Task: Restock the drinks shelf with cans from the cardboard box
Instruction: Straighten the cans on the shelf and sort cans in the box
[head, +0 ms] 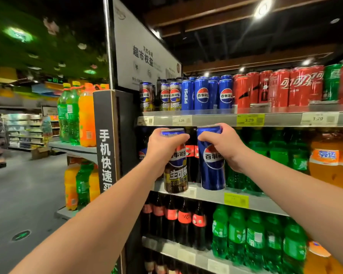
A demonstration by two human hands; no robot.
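Nearest, the left hand [166, 144] grips a tall brown-and-yellow cola can [176, 173] around its top. The right hand [225, 144] grips a tall blue cola can [212, 169]. Both cans are raised just below the grey metal top shelf [206, 120]. Placing looks to be under way; next, each can likely needs lifting higher and setting upright on that shelf.

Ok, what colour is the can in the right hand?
The can is blue with a red-white-blue round logo; head view.
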